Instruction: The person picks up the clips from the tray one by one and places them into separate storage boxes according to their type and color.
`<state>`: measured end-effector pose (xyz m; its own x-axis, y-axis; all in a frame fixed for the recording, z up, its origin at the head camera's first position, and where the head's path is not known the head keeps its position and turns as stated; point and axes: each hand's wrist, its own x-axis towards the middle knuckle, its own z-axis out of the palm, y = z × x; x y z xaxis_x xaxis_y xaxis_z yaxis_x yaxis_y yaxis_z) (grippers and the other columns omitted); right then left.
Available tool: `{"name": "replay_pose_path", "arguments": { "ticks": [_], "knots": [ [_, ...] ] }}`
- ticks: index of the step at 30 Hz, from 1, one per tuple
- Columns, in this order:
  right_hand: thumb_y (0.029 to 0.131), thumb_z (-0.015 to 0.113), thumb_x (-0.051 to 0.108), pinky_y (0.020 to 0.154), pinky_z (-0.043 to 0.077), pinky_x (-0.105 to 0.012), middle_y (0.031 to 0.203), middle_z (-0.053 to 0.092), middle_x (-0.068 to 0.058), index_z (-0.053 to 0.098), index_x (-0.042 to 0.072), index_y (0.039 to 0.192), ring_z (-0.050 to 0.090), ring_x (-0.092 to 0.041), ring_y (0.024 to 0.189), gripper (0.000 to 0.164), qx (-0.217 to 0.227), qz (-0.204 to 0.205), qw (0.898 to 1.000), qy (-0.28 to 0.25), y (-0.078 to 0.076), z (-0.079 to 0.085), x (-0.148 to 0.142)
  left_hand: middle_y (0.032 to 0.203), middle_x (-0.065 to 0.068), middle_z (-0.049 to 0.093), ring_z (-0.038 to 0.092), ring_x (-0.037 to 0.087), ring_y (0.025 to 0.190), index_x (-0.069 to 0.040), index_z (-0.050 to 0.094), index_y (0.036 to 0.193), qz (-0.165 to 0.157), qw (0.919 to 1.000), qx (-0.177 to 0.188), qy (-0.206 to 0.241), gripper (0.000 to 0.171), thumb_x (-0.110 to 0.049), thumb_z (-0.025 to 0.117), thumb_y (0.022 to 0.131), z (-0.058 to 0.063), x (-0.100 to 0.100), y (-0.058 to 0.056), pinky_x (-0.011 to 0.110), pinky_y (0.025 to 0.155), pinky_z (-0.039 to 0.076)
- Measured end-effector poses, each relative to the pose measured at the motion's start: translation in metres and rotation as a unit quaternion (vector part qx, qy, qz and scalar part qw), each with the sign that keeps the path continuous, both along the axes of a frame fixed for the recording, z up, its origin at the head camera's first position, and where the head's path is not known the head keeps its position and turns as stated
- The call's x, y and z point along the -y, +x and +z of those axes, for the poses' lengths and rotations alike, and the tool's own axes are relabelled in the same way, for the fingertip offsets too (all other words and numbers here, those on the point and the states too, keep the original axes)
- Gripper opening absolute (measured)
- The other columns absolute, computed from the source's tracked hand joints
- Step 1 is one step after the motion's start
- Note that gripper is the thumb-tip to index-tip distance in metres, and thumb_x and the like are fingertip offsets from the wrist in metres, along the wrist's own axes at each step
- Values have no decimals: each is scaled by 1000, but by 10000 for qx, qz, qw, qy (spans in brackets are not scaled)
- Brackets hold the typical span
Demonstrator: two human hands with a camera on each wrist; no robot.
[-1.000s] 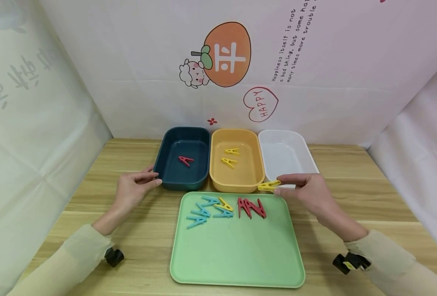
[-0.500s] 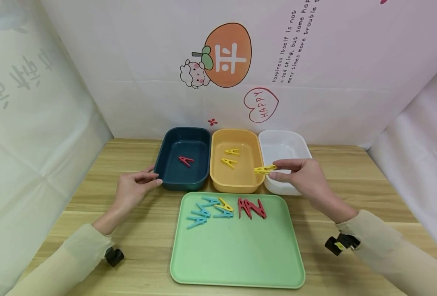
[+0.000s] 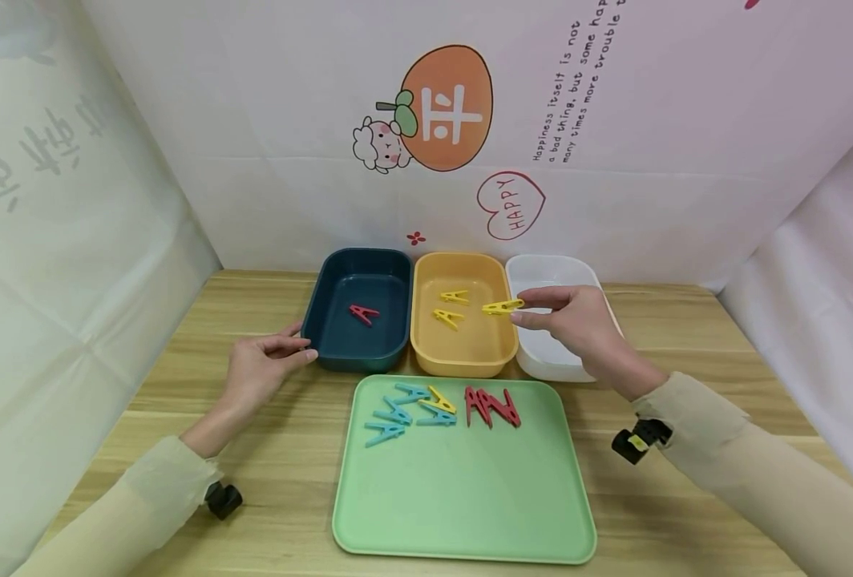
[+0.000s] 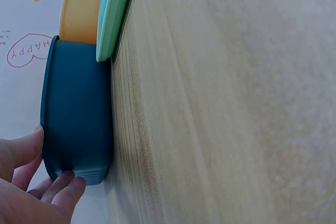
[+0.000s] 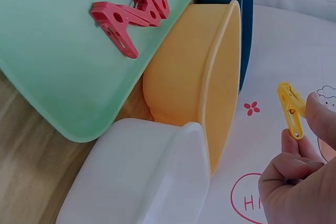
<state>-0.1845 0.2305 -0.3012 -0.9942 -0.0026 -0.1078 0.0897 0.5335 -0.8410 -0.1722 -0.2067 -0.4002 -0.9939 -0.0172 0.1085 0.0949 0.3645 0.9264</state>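
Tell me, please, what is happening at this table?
A person's right hand pinches a yellow clip over the orange bin, where two other yellow clips lie. The left hand holds the dark blue bin at its left side; one red clip lies inside. A white bin stands right of the orange one, partly hidden by the right hand. On the green tray lie four blue clips, three red clips and one more yellow clip.

Smooth plastic clothespin [image 3: 500, 308] and teal bin [image 4: 79, 103], glossy white bin [image 5: 115, 166], wood-grained table [image 3: 275, 481], cloth backdrop [image 3: 289, 200]
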Motion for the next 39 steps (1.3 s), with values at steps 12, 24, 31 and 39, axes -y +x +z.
{"name": "replay_pose_path", "arguments": {
  "ticks": [12,24,31,39],
  "knots": [
    [92,86,25,101,51,-52,129,73,-13,73,5,131,62,-26,115,46,19,-78,9993,-362,-25,-5,9,146,15,61,58,31,136,9,76,116,41,10000,31,33,29,-9,82,95,1,0,0,13,85,54],
    [94,84,22,106,50,-49,132,70,-14,71,4,134,62,-28,119,46,53,-167,9993,-337,-44,-10,20,145,15,61,58,31,136,9,77,115,53,10000,28,-60,29,-10,82,94,1,-1,0,12,84,54],
    [93,85,18,111,46,-48,132,69,-14,73,2,130,60,-28,122,42,129,-316,9986,-401,-58,-15,27,144,15,62,59,30,135,8,77,115,72,9999,29,-95,29,-12,83,94,1,-1,1,11,83,53],
    [91,86,17,112,46,-46,123,72,-17,75,0,126,62,-29,119,40,67,-294,9994,-180,-73,-20,32,147,13,60,59,30,135,6,78,116,36,9999,67,-66,29,-12,83,94,1,0,1,13,84,54]
  ]
}}
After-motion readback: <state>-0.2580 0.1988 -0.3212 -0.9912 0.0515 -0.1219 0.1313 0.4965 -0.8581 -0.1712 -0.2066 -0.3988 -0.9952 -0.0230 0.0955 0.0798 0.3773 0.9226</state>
